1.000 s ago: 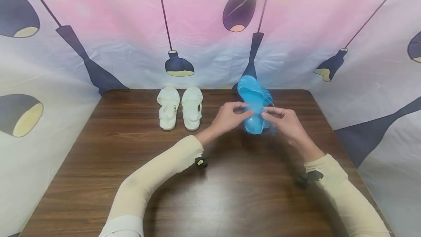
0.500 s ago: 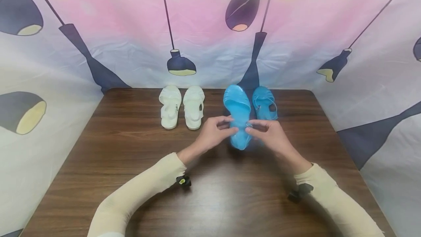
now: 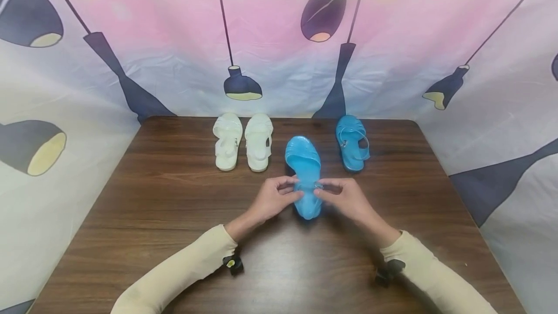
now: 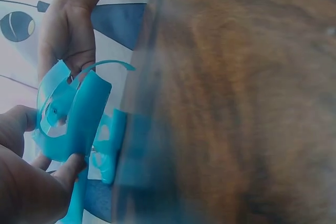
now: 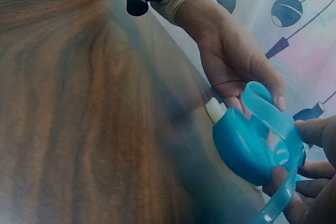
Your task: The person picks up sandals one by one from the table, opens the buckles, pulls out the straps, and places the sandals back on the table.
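A blue jelly sandal (image 3: 302, 156) is held above the near-middle of the table, toe pointing away. My left hand (image 3: 271, 201) pinches the left side of its ankle strap, thumb and fingers apart on the band. On the other side, my right hand (image 3: 350, 201) pinches the strap close to a small metal buckle (image 3: 318, 185). In the right wrist view a loose strap end (image 5: 275, 205) hangs down by the right fingers. The matching blue sandal (image 3: 352, 144) lies at the back right, away from both hands.
A pair of white sandals, the left one (image 3: 227, 142) beside the right one (image 3: 258, 143), stands at the back of the wooden table (image 3: 174, 217). Behind the table's back edge hangs a cloth backdrop (image 3: 279, 23) printed with lamps.
Both hands have drawn the held blue sandal from the back right toward the near-middle and leftward. The other blue sandal, partly covered before, shows fully; the white pair stays in place.
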`<state>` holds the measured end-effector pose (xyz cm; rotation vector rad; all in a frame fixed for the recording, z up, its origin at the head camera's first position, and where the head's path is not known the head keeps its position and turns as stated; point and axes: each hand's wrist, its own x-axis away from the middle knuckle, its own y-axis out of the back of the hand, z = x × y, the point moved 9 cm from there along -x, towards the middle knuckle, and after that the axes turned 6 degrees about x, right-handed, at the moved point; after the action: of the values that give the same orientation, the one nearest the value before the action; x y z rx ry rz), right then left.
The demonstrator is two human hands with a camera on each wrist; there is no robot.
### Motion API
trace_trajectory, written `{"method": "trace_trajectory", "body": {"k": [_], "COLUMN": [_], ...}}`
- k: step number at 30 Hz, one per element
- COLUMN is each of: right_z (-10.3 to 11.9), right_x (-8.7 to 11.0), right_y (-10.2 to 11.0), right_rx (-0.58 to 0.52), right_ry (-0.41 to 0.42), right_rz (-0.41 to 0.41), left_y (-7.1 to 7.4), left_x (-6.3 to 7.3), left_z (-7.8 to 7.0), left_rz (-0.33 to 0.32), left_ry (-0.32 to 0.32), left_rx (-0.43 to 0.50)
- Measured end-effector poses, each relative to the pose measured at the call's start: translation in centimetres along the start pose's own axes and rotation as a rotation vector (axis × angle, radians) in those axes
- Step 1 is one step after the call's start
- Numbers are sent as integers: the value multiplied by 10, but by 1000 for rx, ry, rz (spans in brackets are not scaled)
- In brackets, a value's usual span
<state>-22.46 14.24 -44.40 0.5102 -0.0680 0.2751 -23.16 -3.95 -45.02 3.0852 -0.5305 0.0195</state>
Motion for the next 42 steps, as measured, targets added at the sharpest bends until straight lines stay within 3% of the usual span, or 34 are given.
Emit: {"method": "trace_trajectory", "body": {"k": [18, 26, 33, 38, 42], "right_z": [-24, -31, -31, -28, -29], "right_x": [10, 11, 10, 12, 13], "right_y": [-24, -31, -29, -25, -19], "right_rx": [12, 0, 69, 88, 74], "right_ry": [-83, -89, -59, -28, -29], "right_rz": [76, 103, 108, 125, 119], "left_y": [0, 0, 8, 9, -3], "left_x": [17, 20, 17, 10, -1], "left_z": [32, 35, 27, 7, -5], "left_rz": [22, 46, 80, 87, 180], "left_ry": [67, 103, 132, 14, -90], "left_rx": [7, -22, -233, -424, -555]}}
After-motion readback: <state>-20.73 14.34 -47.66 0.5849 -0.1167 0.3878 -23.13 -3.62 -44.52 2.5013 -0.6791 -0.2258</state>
